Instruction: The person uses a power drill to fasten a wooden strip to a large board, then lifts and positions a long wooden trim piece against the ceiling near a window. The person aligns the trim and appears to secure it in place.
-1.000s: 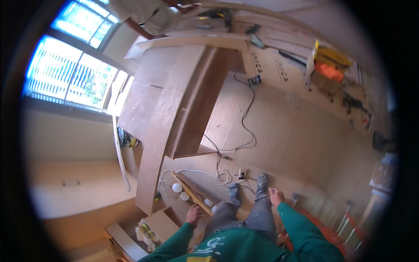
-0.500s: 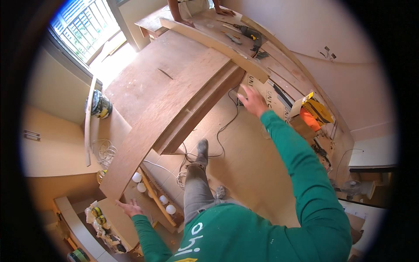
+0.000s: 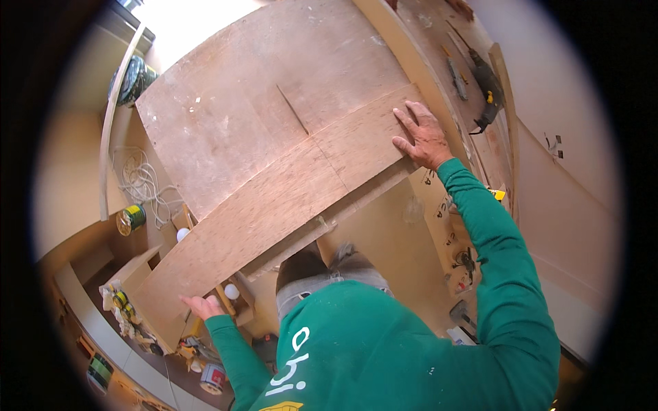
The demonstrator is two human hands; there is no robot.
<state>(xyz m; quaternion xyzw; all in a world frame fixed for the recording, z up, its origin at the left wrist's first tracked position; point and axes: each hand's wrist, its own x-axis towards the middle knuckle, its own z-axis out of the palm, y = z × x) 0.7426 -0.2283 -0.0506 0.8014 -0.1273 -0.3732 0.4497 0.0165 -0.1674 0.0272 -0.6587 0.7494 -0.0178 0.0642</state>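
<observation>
A long, narrow wooden board (image 3: pixel 295 188) lies slanting across a large worn wooden work surface (image 3: pixel 233 103), with a lower ledge along its near side. My right hand (image 3: pixel 423 137) rests palm down on the board's far right end, fingers spread. At the near left end, my left hand (image 3: pixel 203 306) holds the board's front edge. Its thumb shows at the edge; the other fingers are partly hidden. A dark pencil-like line or thin strip (image 3: pixel 293 109) is on the work surface just beyond the board.
Along the right, a raised wooden strip (image 3: pixel 404 48) borders a bench with a dark power tool (image 3: pixel 485 89) and a utility knife (image 3: pixel 457 77). Another person's hand (image 3: pixel 461 8) shows at the top. White cable (image 3: pixel 140 175), a green spool (image 3: pixel 131 219) and a bucket (image 3: pixel 136 81) are on the left.
My right hand has come down from the air onto the board's right end. My view and body have moved closer, and the board now lies nearer beneath me. My left hand has closed on its edge.
</observation>
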